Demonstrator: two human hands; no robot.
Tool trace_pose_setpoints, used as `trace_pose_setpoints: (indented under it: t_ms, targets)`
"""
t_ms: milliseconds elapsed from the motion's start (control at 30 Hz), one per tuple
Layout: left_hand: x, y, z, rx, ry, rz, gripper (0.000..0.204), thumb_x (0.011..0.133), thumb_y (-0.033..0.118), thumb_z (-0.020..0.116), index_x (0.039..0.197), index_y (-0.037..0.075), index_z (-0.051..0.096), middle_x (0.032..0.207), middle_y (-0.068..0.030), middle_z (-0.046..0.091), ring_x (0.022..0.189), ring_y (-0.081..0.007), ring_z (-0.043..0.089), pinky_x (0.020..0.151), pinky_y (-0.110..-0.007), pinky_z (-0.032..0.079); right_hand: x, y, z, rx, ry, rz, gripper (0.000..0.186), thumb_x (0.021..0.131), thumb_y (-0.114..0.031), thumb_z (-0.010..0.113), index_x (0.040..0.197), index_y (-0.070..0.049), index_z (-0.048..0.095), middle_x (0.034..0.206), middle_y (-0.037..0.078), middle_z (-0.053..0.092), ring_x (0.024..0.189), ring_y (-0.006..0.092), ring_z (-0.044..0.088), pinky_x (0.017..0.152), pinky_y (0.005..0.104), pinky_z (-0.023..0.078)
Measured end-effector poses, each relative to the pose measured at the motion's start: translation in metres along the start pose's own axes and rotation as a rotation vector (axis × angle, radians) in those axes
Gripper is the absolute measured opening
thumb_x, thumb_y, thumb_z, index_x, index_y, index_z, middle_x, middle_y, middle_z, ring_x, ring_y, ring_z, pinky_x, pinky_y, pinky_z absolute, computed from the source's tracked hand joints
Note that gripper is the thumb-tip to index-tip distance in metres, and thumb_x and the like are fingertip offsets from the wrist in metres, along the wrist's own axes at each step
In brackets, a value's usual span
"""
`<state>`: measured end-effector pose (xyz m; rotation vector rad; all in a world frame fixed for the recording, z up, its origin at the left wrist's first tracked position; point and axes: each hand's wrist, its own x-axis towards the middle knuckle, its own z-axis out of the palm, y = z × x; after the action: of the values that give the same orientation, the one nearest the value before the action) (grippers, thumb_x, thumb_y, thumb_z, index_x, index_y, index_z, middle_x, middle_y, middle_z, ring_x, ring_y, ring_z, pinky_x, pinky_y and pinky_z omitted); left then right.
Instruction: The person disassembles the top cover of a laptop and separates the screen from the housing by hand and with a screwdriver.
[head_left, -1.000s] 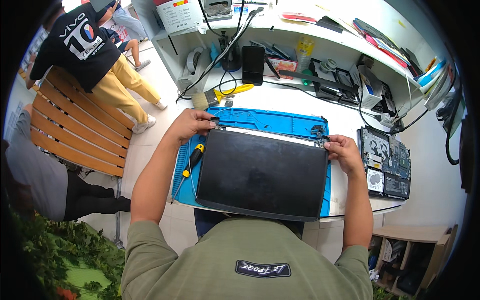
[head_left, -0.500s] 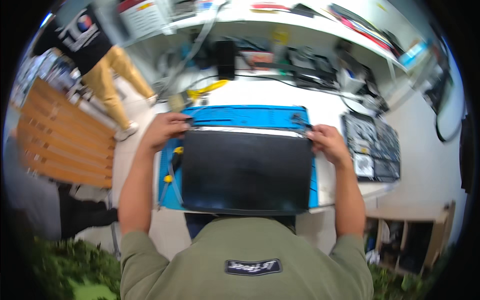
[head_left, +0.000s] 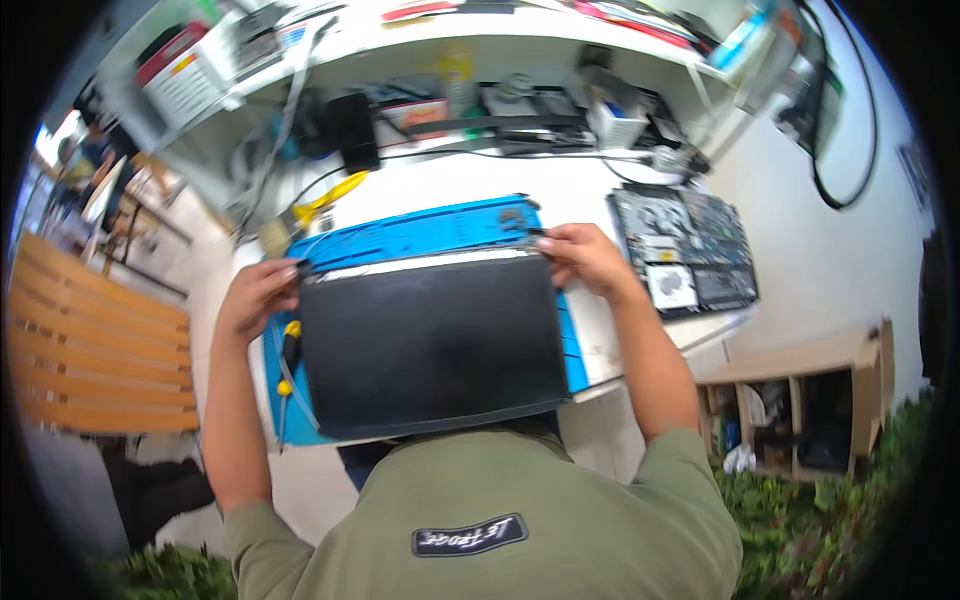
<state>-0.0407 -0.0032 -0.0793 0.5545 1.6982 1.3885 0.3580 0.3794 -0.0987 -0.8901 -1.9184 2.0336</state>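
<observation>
A black laptop screen (head_left: pixel 435 345) lies in front of me over a blue repair mat (head_left: pixel 425 228), its lower edge close to my body. Along its far side runs a bare silvery strip with small dark hinges at the two corners. My left hand (head_left: pixel 262 295) is closed on the far-left corner, thumb and fingers pinching the hinge. At the far-right corner my right hand (head_left: pixel 588 258) grips the other hinge in the same way. Beside the screen's left edge lie yellow-and-black screwdrivers (head_left: pixel 289 352) on the mat.
An opened laptop base (head_left: pixel 685 248) with bare internals lies right on the white table (head_left: pixel 605 350). Yellow pliers-like tool (head_left: pixel 330 197) and a black cable sit behind the mat. A cluttered shelf (head_left: pixel 480 30) hangs above. A slatted wooden chair (head_left: pixel 95 345) stands left, a wooden cubby (head_left: pixel 800 385) lower right.
The view has swung to the right, so the table things sit further left and slightly tilted. Both hands still grip the screen's corners. The person standing at the left is out of sight.
</observation>
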Motion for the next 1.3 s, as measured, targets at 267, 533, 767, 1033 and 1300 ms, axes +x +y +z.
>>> trace_pose_setpoints:
  t_ms: [267, 533, 767, 1033, 1300]
  targets:
    - [-0.018, 0.000, 0.014, -0.064, -0.045, 0.019, 0.069, 0.083, 0.000, 0.086, 0.145, -0.006, 0.058, 0.101, -0.0085, 0.076, 0.089, -0.0172, 0.075, 0.080, -0.030, 0.061, -0.051, -0.001, 0.012, -0.030, -0.065, 0.088, 0.047, 0.095, -0.022, 0.082, 0.130, 0.005, 0.065, 0.090, 0.006, 0.076, 0.067, 0.0109, 0.071, 0.057, 0.0235, 0.057]
    - [-0.028, 0.009, 0.020, -0.041, -0.094, 0.068, 0.086, 0.081, 0.003, 0.086, 0.156, -0.008, 0.044, 0.102, -0.0080, 0.076, 0.088, -0.0157, 0.074, 0.077, -0.031, 0.060, -0.072, 0.004, 0.027, 0.088, 0.075, -0.007, 0.040, 0.098, -0.015, 0.078, 0.131, 0.004, 0.065, 0.102, 0.007, 0.079, 0.078, 0.0101, 0.074, 0.058, 0.0230, 0.058]
    - [-0.026, 0.022, 0.042, -0.191, 0.013, 0.172, 0.056, 0.097, 0.008, 0.076, 0.148, -0.004, 0.058, 0.113, -0.0048, 0.076, 0.097, -0.0122, 0.072, 0.073, -0.024, 0.057, -0.050, 0.004, 0.030, 0.226, 0.269, -0.173, 0.031, 0.106, -0.014, 0.068, 0.131, 0.005, 0.066, 0.107, 0.008, 0.078, 0.085, 0.0099, 0.074, 0.067, 0.0233, 0.060]
    - [-0.085, 0.073, 0.119, -0.163, 0.139, 0.700, 0.044, 0.101, 0.001, 0.072, 0.142, -0.011, 0.060, 0.105, -0.0062, 0.072, 0.087, -0.0090, 0.067, 0.070, -0.023, 0.056, 0.025, 0.007, 0.009, 0.222, 0.424, -0.468, 0.034, 0.111, -0.011, 0.057, 0.138, 0.008, 0.065, 0.125, 0.012, 0.075, 0.114, 0.0178, 0.067, 0.105, 0.0309, 0.049]
    - [-0.132, 0.104, 0.161, 0.087, 0.160, 1.167, 0.043, 0.090, -0.008, 0.079, 0.131, -0.008, 0.068, 0.093, -0.0036, 0.069, 0.082, -0.0073, 0.067, 0.070, -0.022, 0.057, 0.073, -0.034, 0.023, 0.323, 0.451, -0.712, 0.029, 0.114, -0.014, 0.049, 0.135, 0.003, 0.063, 0.122, 0.009, 0.072, 0.111, 0.0167, 0.068, 0.102, 0.0305, 0.052]
